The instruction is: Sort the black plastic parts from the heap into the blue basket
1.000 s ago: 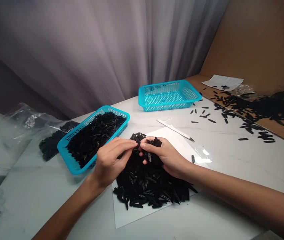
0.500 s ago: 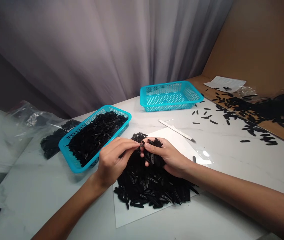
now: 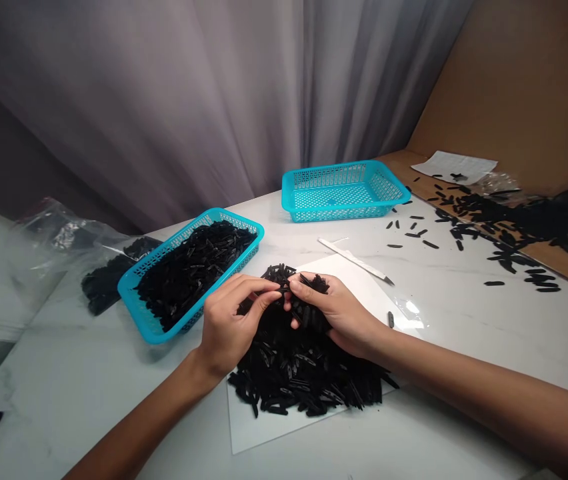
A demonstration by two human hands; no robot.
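Over a heap of black snap hair clips (image 3: 304, 380), my two hands meet. Thumb and forefinger of my left hand (image 3: 231, 320) pinch one slim black clip (image 3: 283, 289), which also touches my right fingertips. My right hand (image 3: 339, 307) is closed around a bunch of the same clips (image 3: 314, 313), held against the palm. Under the heap lies a white board (image 3: 249, 437). The blue basket (image 3: 149, 330) beside my left hand is filled with black clips. My fingers hide part of the pinched clip.
A second blue basket (image 3: 347, 213) stands at the back. A white craft knife (image 3: 357, 261) lies behind my right hand. Loose black clips (image 3: 529, 220) spread over cardboard at right, near a paper sheet (image 3: 454, 167). A clear plastic bag (image 3: 64, 240) sits at left.
The pinched clip has turned between my fingertips and now shows a thin dark edge. My left fingers have shifted slightly right. My right hand keeps its bunch.
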